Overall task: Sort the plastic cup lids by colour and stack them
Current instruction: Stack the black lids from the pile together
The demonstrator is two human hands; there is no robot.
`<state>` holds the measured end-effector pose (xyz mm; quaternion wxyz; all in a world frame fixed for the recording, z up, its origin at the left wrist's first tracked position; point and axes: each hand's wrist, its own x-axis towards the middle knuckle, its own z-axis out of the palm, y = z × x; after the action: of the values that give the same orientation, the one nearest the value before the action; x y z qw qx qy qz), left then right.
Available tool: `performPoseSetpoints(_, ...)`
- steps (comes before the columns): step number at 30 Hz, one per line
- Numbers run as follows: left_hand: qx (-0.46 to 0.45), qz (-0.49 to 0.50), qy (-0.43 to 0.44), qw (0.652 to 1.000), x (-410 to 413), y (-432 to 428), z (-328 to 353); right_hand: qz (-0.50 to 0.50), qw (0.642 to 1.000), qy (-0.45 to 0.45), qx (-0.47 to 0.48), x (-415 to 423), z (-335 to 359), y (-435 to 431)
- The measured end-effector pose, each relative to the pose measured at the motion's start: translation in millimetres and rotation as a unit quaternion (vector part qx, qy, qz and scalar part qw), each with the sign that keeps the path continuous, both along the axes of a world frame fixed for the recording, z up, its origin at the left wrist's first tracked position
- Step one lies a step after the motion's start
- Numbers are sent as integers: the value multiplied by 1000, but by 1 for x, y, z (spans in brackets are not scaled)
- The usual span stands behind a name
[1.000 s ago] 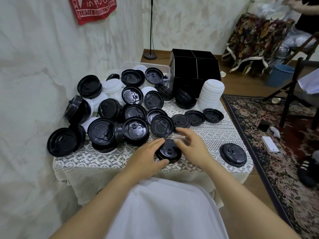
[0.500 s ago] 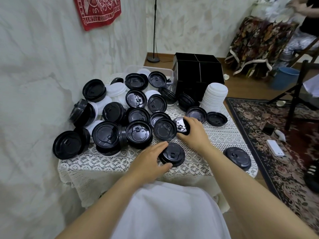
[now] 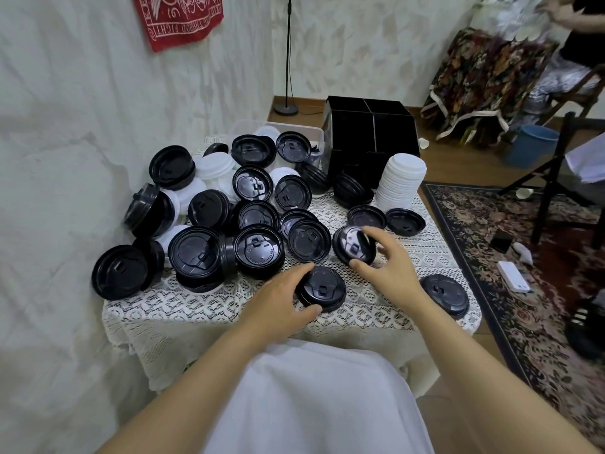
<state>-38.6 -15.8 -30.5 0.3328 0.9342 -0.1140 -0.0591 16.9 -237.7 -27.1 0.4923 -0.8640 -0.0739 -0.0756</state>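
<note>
- Sorting is barely begun: one white stack (image 3: 401,181) stands at 1 o'clock; mixed lids (image 3: 209,208) crowd 10 o'clock.
- Left hand (image 3: 278,306) cups the small black stack (image 3: 322,290).
- Right hand (image 3: 388,267) pinches a tilted black lid (image 3: 353,245).

A home: patterned rug (image 3: 530,257), lace tablecloth (image 3: 203,309), wall hanging (image 3: 183,18).

The lids in the heap (image 3: 258,247) are glossy black, and some white lids (image 3: 214,167) lie between them. A separate stack of lids (image 3: 401,181) is plain white. The cloth on the table (image 3: 203,306) is cream lace with a small openwork pattern. The organiser box (image 3: 370,132) is black. The rug (image 3: 523,306) shows dark red and beige flowers. The bucket (image 3: 532,145) is blue, and the wall hanging (image 3: 183,18) is red with white print.
</note>
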Motion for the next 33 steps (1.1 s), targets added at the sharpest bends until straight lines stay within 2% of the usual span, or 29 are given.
performPoseSetpoints(4,-32,17,4,999,0,-2,2,116,992,42,9,-20,3,12)
performPoseSetpoints(7,-45,23,6,999,0,-2,3,157,985,70,13,-27,3,20)
performPoseSetpoints(13,-66,18,17,997,0,-1,0,170,977,55,-112,-28,4,26)
performPoseSetpoints(33,20,-9,-10,1000,3,-1,-5,190,959,71,-198,-25,4,29)
